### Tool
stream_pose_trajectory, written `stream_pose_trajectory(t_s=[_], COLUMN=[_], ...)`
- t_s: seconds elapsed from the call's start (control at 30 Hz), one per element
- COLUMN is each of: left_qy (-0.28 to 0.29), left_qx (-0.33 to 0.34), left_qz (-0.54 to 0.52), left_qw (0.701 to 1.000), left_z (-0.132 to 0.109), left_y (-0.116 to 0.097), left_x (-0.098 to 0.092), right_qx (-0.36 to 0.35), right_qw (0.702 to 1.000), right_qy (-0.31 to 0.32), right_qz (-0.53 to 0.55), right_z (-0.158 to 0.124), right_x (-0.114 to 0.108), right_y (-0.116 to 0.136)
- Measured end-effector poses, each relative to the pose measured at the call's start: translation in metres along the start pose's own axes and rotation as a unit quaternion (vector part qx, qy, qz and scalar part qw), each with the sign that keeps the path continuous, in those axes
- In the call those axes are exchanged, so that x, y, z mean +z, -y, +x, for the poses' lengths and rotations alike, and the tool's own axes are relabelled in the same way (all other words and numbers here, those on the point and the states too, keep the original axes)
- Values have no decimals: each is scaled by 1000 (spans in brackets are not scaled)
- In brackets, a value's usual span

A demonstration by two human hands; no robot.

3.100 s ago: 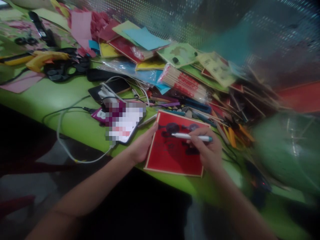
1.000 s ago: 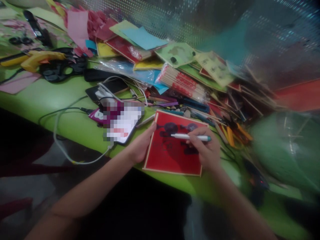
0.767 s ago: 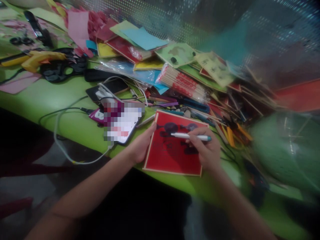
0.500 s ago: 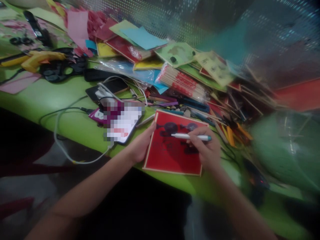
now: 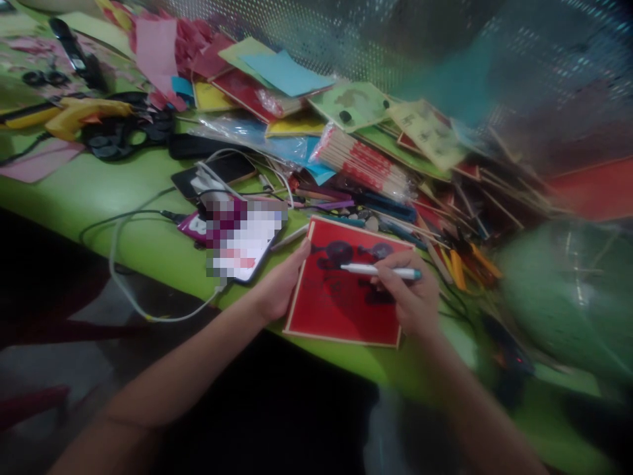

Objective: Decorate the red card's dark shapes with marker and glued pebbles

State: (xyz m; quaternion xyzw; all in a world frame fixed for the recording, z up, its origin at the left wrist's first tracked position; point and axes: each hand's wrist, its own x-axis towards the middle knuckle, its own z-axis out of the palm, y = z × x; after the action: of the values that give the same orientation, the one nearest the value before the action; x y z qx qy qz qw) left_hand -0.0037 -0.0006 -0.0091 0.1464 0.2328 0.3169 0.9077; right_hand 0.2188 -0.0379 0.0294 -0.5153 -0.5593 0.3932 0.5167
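My right hand (image 5: 413, 290) pinches a white marker (image 5: 361, 268) with a teal end, its tip over the dark drawn shapes on a red card (image 5: 336, 324). Thin pale wooden strips edge this card, which lies at the front of the green table. My left hand (image 5: 279, 290) grips the card's left edge, its fingers partly hidden underneath. Dark rounded shapes and small marks run across the upper half of the card. Left of it, close to my left hand, lies a lit phone (image 5: 247, 244) with a blurred-out screen and a cable plugged in.
Behind the card lie a plastic-wrapped bundle of sticks (image 5: 361, 161), several pens and stacked coloured cards (image 5: 351, 105). A yellow glue gun (image 5: 89, 115) is at the left. Orange-handled pliers (image 5: 457, 267) and a large green rounded object (image 5: 568, 297) are at the right. A white cable (image 5: 116, 264) loops over the table edge.
The whole view has shifted very slightly. The marker and both hands keep nearly the same place on the red card.
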Motion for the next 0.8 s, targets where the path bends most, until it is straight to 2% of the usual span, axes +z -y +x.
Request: stream_pose_trajectory(t_s=[0.27,0.5,0.8], left_qy=[-43,-6,-35], left_qx=[10,14,16], left_qz=[2,-6,7], left_qw=[999,1000,999], left_z=[0,1,1], left_y=[1,3,3], left_x=[1,-8,-5], right_qx=[2,6,2], right_qw=[1000,1000,1000], right_qy=[27,17,28], right_qz=[-3,6,-8], right_z=[-1,-1,-1], right_x=[1,1,3], right_y=[-1,0,-1])
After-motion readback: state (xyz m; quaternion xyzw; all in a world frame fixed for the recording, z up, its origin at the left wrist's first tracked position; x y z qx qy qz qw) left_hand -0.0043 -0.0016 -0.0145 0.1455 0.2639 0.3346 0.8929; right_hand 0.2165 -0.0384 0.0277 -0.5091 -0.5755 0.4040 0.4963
